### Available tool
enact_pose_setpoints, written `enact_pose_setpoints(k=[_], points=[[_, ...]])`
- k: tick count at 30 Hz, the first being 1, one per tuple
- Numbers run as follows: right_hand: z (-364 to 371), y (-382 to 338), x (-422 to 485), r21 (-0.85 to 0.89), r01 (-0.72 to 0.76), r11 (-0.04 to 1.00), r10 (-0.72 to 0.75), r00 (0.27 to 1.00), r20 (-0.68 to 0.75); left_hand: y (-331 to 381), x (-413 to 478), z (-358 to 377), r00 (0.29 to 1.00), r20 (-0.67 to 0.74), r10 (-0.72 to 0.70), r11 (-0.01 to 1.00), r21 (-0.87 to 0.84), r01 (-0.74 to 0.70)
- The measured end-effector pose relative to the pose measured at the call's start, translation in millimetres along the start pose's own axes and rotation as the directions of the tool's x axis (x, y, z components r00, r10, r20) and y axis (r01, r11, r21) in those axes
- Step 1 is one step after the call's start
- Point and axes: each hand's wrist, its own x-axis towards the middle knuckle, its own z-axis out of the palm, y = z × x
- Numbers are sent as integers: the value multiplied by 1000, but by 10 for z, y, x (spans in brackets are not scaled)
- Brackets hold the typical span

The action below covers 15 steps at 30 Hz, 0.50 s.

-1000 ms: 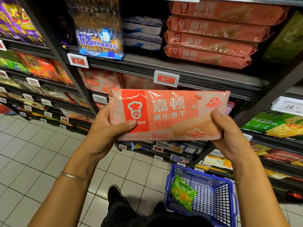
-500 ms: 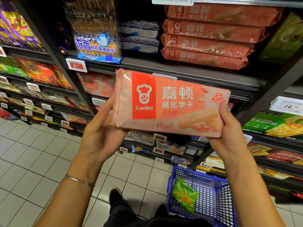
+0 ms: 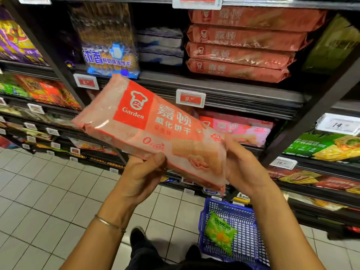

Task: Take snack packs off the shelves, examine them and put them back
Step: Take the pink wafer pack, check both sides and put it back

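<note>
Wafer pack [image 3: 155, 133] before shelves [image 3: 224, 90], above basket [image 3: 243, 211]; bag [image 3: 220, 234] in basket.

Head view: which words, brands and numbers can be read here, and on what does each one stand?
"Garden", "嘉顿", "威化饼干": held pack.
"浓香": blue pack.
"嘉顿": stacked packs.
"9.": price tag under them; its small digits are blurred.
"14": right tag.
Other tags and small print: too blurred to read.
</note>
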Motion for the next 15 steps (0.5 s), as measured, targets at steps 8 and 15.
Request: enact_pose_setpoints(k=[8, 15], points=[[14, 38, 7, -160, -38, 986, 29, 998, -59, -25, 36, 25, 999, 11, -45, 998, 51, 44], [19, 73, -19, -193, -97, 976, 82, 993, -83, -32, 43, 54, 997, -70, -33, 999, 13, 34]])
